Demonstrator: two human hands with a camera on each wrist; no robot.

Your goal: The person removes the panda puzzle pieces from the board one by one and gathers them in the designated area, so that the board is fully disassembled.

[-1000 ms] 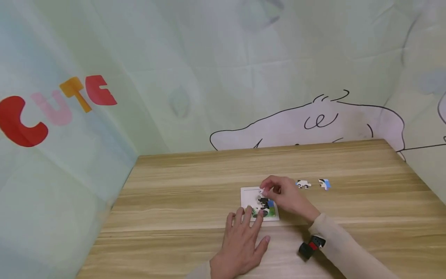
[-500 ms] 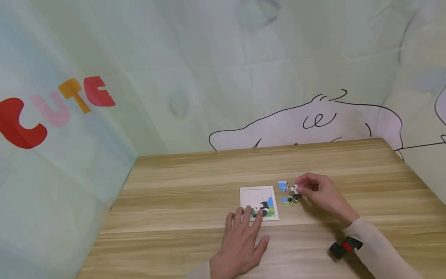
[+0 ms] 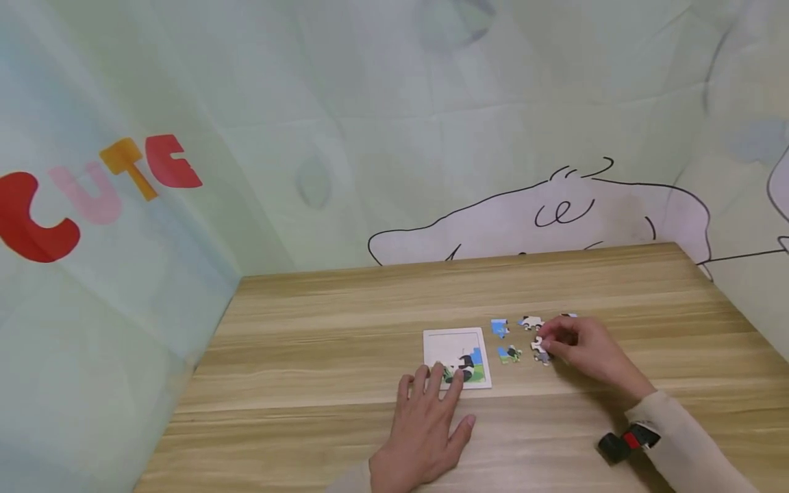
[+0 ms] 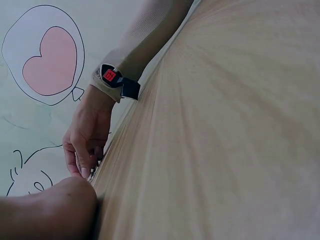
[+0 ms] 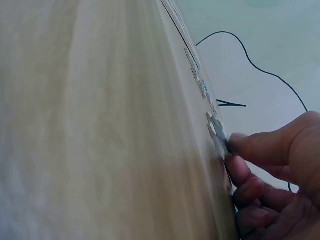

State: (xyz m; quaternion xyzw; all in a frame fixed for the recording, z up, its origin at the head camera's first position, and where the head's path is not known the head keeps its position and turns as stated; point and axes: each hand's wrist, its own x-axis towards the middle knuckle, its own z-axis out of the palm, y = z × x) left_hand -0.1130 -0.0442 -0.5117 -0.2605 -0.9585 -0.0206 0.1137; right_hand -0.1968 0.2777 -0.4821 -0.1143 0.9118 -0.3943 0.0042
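A square white puzzle board (image 3: 446, 342) lies mid-table, with part of a panda picture in its lower right. My left hand (image 3: 425, 424) rests on its near edge, fingers straight and spread, covering the lower left corner. To the right of the board, my right hand (image 3: 582, 346) pinches a white and dark puzzle piece (image 3: 540, 350) between thumb and index finger, low over the wood. The right wrist view shows the thumb (image 5: 265, 145) at the edge of this piece. Around it lie a blue piece (image 3: 500, 328), a green and black piece (image 3: 509, 354) and a white panda piece (image 3: 531, 322).
Another blue and black piece (image 3: 568, 315) is partly hidden behind the right hand. The wooden table (image 3: 320, 342) ends at a printed cloth backdrop (image 3: 345, 137). A black camera (image 3: 614, 448) is strapped to the right wrist.
My right hand has moved right from over the board to among the loose pieces, carrying the pinched puzzle piece. The left hand has stayed in place on the board.
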